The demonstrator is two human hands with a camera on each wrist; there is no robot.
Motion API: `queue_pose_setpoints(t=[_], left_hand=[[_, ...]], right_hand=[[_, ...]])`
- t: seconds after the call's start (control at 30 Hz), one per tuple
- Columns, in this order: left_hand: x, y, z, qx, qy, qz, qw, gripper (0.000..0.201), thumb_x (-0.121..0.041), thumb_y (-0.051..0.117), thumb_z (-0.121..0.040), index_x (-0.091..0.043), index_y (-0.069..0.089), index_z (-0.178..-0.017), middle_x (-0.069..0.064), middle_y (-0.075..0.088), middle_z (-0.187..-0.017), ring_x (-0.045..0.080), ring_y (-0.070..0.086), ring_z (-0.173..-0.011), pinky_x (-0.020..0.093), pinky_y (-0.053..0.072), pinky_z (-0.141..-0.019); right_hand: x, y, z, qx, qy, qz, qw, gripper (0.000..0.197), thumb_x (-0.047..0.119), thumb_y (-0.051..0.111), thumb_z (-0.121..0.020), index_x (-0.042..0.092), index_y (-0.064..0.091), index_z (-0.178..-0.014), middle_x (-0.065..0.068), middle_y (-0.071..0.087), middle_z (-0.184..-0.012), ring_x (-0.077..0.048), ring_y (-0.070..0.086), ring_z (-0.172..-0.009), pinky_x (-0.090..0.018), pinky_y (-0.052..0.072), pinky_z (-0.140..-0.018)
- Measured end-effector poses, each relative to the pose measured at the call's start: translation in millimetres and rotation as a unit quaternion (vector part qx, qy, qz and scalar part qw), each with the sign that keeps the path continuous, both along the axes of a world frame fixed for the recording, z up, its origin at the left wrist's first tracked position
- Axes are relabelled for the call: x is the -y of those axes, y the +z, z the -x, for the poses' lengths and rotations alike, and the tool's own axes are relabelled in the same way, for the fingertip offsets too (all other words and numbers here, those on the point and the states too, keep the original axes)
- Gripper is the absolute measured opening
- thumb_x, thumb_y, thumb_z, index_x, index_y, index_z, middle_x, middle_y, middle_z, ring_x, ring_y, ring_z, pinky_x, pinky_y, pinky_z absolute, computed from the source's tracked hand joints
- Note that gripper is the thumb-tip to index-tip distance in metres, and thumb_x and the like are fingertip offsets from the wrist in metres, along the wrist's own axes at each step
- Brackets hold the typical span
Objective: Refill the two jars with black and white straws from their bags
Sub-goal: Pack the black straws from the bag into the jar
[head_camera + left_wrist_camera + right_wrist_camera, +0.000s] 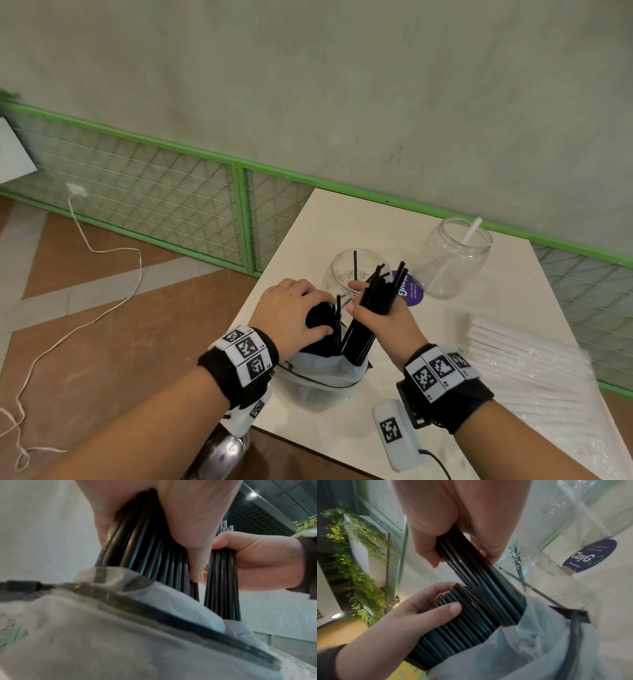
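Note:
A clear plastic bag [322, 377] of black straws stands at the table's near edge. My left hand [294, 315] grips the larger bunch of black straws [145, 540] still in the bag [120, 635]. My right hand [380, 318] grips a smaller bundle of black straws [376, 308] lifted partly out of the bag [530, 642], its top near the nearer clear jar [356, 274], which holds a few black straws. A second clear jar [452, 257] at the back holds one white straw [459, 253]. The bag of white straws [534, 366] lies at the right.
The white table [342, 219] stands against a green-framed mesh rail [154, 192]. A purple round sticker [411, 291] lies between the jars. A white tagged device [397, 431] with a cable sits near the front edge. A white cord [85, 308] trails over the floor at left.

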State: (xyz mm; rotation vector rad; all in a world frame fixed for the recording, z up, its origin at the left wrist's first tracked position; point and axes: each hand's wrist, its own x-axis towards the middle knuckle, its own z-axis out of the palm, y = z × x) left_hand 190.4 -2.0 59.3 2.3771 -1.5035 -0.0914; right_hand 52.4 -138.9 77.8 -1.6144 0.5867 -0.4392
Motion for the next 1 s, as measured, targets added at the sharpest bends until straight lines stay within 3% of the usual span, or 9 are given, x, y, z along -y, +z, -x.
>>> queue_pose_setpoints(t=[0.1,0.2,0.3,0.4,0.5,0.6,0.73,0.87,1.0], left_hand=[[0.8,-0.4,0.5,-0.001,0.0,0.0,1.0,0.05,-0.065,0.048,-0.072,-0.046,0.05,-0.118,-0.014,0.054,-0.109,0.014,0.047,-0.106,0.035,0.041,-0.09],[1.0,0.2,0.1,-0.002,0.0,-0.003,1.0,0.049,-0.065,0.048,-0.073,-0.046,0.05,-0.118,-0.014,0.054,-0.109,0.015,0.047,-0.106,0.036,0.041,-0.09],[-0.4,0.7,-0.4,0.0,0.002,-0.006,1.0,0.048,-0.065,0.05,-0.074,-0.046,0.05,-0.119,-0.014,0.054,-0.11,0.015,0.047,-0.106,0.034,0.041,-0.09],[-1.1,1.3,-0.7,0.005,0.004,-0.012,1.0,0.048,-0.064,0.052,-0.076,-0.046,0.049,-0.12,-0.014,0.054,-0.111,0.014,0.046,-0.108,0.033,0.04,-0.091],[-0.3,2.7,-0.9,0.002,0.003,-0.013,1.0,0.048,-0.064,0.053,-0.076,-0.046,0.05,-0.12,-0.015,0.054,-0.111,0.014,0.046,-0.107,0.033,0.04,-0.09],[-0.4,2.6,-1.1,0.002,0.002,-0.012,1.0,0.048,-0.064,0.052,-0.076,-0.046,0.05,-0.12,-0.015,0.054,-0.111,0.014,0.047,-0.106,0.032,0.04,-0.09],[-1.1,2.1,-1.7,0.002,0.001,-0.006,1.0,0.046,-0.063,0.053,-0.076,-0.046,0.051,-0.119,-0.014,0.055,-0.111,0.014,0.048,-0.105,0.032,0.04,-0.089],[-1.3,0.9,-2.0,-0.001,-0.002,-0.007,1.0,0.047,-0.063,0.051,-0.076,-0.046,0.05,-0.119,-0.013,0.055,-0.111,0.014,0.047,-0.105,0.033,0.04,-0.089],[-1.4,0.5,-2.7,-0.006,-0.003,-0.009,1.0,0.049,-0.066,0.045,-0.074,-0.047,0.049,-0.119,-0.014,0.054,-0.111,0.013,0.047,-0.106,0.033,0.04,-0.09]], right_hand=[[-3.5,-1.5,-6.2,-0.008,0.012,-0.003,1.0,0.014,0.003,0.067,-0.084,0.011,0.072,-0.095,0.003,0.072,-0.093,0.002,0.066,-0.086,-0.009,0.047,-0.072],[-6.6,-2.0,-12.1,-0.012,-0.007,0.013,1.0,0.011,0.005,0.069,-0.083,0.013,0.07,-0.09,0.002,0.069,-0.084,-0.003,0.065,-0.081,-0.016,0.047,-0.071],[-8.8,7.6,-10.6,0.014,-0.049,0.034,0.998,0.012,0.007,0.068,-0.083,0.017,0.066,-0.076,0.007,0.065,-0.075,0.001,0.06,-0.072,-0.018,0.045,-0.071],[-8.3,26.9,-2.6,0.046,-0.049,0.057,0.996,0.023,0.012,0.067,-0.085,0.024,0.068,-0.065,-0.001,0.07,-0.072,-0.011,0.066,-0.076,-0.029,0.051,-0.077],[-2.8,47.8,2.9,0.082,-0.042,0.079,0.993,0.029,0.016,0.065,-0.088,0.028,0.067,-0.061,-0.005,0.07,-0.069,-0.016,0.065,-0.073,-0.033,0.049,-0.075],[6.4,65.1,5.7,0.127,-0.049,0.057,0.989,0.022,0.02,0.063,-0.082,0.027,0.067,-0.061,-0.002,0.065,-0.062,-0.022,0.062,-0.07,-0.041,0.05,-0.073],[22.1,82.9,9.2,0.173,-0.078,0.013,0.982,0.024,0.016,0.063,-0.083,0.028,0.066,-0.063,-0.001,0.06,-0.061,-0.023,0.059,-0.067,-0.04,0.049,-0.068],[36.1,100.2,4.6,0.209,-0.111,0.049,0.97,0.023,0.018,0.062,-0.083,0.027,0.066,-0.062,0.002,0.061,-0.06,-0.023,0.058,-0.068,-0.041,0.05,-0.072],[53.5,101.9,-14.9,0.205,-0.144,0.087,0.964,0.028,0.02,0.062,-0.087,0.032,0.07,-0.063,0.006,0.066,-0.064,-0.025,0.063,-0.079,-0.044,0.052,-0.086]])
